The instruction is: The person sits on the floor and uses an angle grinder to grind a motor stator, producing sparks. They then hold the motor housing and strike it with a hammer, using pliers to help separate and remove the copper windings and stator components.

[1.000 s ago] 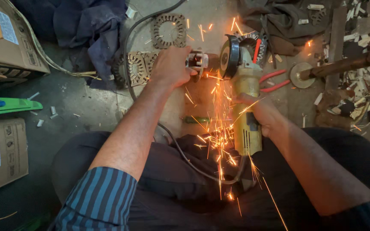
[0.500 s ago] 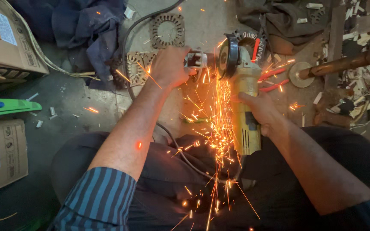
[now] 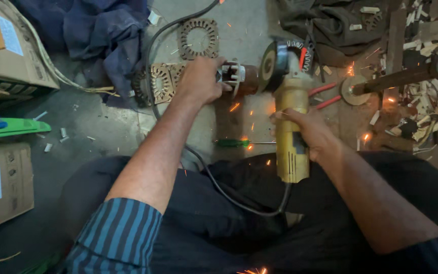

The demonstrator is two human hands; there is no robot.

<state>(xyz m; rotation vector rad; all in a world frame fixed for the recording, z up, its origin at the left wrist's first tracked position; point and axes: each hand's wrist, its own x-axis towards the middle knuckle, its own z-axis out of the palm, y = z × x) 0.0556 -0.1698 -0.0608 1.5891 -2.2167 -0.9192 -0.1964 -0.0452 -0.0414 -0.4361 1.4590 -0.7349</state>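
My right hand [image 3: 307, 133] grips the yellow body of an angle grinder [image 3: 288, 116], its disc [image 3: 268, 66] standing beside a small rusty motor rotor [image 3: 239, 78]. My left hand [image 3: 200, 80] is closed around the rotor's left end and holds it down on the concrete floor. A few scattered sparks glow around the grinder. The grinder's black cable [image 3: 229, 195] loops back over my lap.
Toothed round metal stator plates [image 3: 198, 38] lie behind my left hand, next to a dark blue cloth [image 3: 102, 30]. A green-handled screwdriver [image 3: 236, 143] lies before my knees. Red-handled pliers [image 3: 325, 96], a rusty shaft [image 3: 406, 76], scrap bits at right; cardboard boxes [image 3: 6, 50] at left.
The dense shower of sparks toward my lap has died to a few stray ones. Both hands keep their hold; the grinder disc sits slightly off the rotor.
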